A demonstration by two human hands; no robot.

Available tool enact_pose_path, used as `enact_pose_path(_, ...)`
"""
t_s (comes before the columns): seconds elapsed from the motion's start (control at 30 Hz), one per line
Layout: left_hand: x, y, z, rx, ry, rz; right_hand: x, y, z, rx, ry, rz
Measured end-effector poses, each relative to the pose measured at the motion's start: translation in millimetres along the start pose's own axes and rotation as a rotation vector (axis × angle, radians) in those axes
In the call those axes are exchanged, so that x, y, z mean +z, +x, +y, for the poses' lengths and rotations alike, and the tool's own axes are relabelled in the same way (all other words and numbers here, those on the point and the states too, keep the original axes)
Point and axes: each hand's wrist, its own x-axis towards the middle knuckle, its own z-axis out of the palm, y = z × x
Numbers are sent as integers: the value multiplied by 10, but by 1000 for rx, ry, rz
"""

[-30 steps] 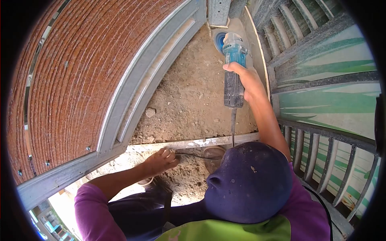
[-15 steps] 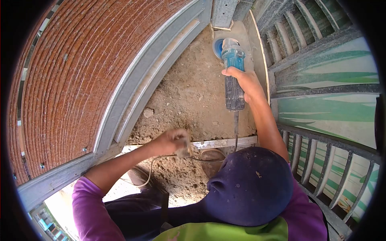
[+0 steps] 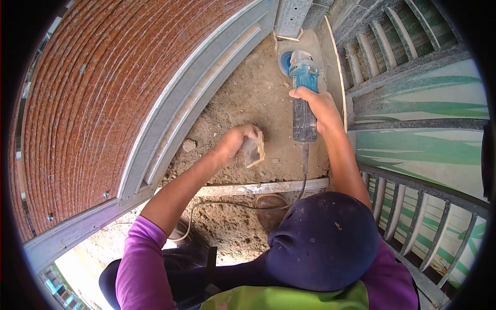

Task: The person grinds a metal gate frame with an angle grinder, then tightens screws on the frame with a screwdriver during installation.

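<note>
My right hand (image 3: 319,107) is wrapped round the body of a blue and black angle grinder (image 3: 304,85), thumb across its top. The grinder lies lengthwise close over the dusty floor, its blue disc (image 3: 284,63) at the far end by the corner. A cord trails from its rear toward me. My left hand (image 3: 238,142) grips a small flat tile piece (image 3: 253,151) with a dusty face and pale, rough edges. It is tilted on edge above the dirt, left of the grinder. The left fingertips are partly hidden behind it.
A ribbed brown panel in a grey metal frame (image 3: 191,98) curves along the left. Metal railings (image 3: 421,199) line the right. A pale strip (image 3: 232,189) crosses the floor before my feet, near the cord (image 3: 227,203). A small stone (image 3: 189,145) lies on the dirt (image 3: 235,98).
My left hand has moved forward and right with the tile piece, from above the pale strip to over the dirt beside the grinder. The right hand and grinder stay almost in place.
</note>
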Motion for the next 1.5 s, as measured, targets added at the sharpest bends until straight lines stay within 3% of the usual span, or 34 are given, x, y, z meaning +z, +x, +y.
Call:
enact_pose_path(0.2,310,-67,148,-83,261,114,46,-37,-25,17,5,-7)
enact_pose_path(0.23,431,-99,146,-66,169,169,48,-27,-29,17,4,-7)
enact_pose_path(0.43,400,125,13,11,192,-94,70,-9,-39,-14,-26,-11)
enact_pose_path(0.63,508,225,-52,16,-21,-208,92,129,6,-12,-55,-37)
enact_pose_path(0.73,637,237,-107,89,-103,-170,83,194,-15,12,-77,-56)
enact_pose_path(0.83,640,333,-144,22,-135,-234,111,212,-44,30,-95,-50)
enact_pose_path(1.03,846,386,-200,99,-65,-150,138,364,104,-26,-154,-4)
enact_pose_path(1.13,869,360,-194,161,-51,-140,118,354,100,48,-137,-28)
enact_pose_path(1.5,887,323,-184,197,-37,-74,172,265,14,24,-129,-38)
